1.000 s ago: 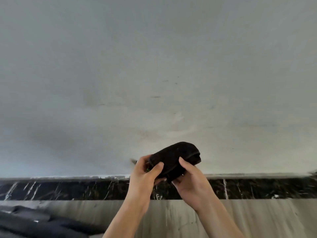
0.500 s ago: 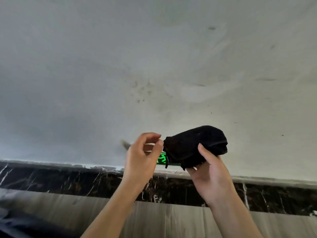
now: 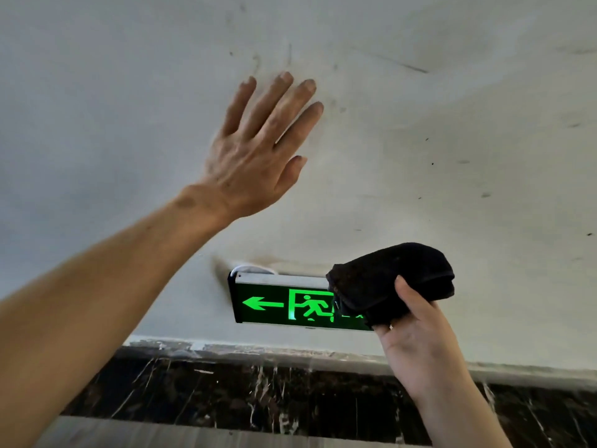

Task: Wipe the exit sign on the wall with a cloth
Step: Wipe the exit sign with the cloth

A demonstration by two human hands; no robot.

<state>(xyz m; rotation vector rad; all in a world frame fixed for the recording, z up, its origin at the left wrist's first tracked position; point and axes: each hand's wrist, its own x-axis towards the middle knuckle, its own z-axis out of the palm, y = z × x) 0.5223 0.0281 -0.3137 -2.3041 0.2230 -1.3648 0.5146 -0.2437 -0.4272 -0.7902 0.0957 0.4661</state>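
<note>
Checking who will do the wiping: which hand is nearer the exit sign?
Right. The right hand, holding the black cloth, is at the exit sign's right end, overlapping it. The left hand is spread open against the wall, above the sign.

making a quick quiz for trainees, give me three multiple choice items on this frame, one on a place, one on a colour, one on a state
1. Where is the left hand?
A. flat against the wall above the sign
B. on the sign's face
C. on the cloth

2. What colour are the lit arrow and running figure on the sign?
A. red
B. green
C. white

3. What is the state of the right hand?
A. open and empty
B. shut on the cloth
C. pressed flat on the wall

Answers:
1 A, the open palm with spread fingers lies on the pale wall, above and left of the sign.
2 B, both symbols glow green on a dark face.
3 B, its thumb and fingers hold the folded black cloth in front of the sign's right end.
</note>
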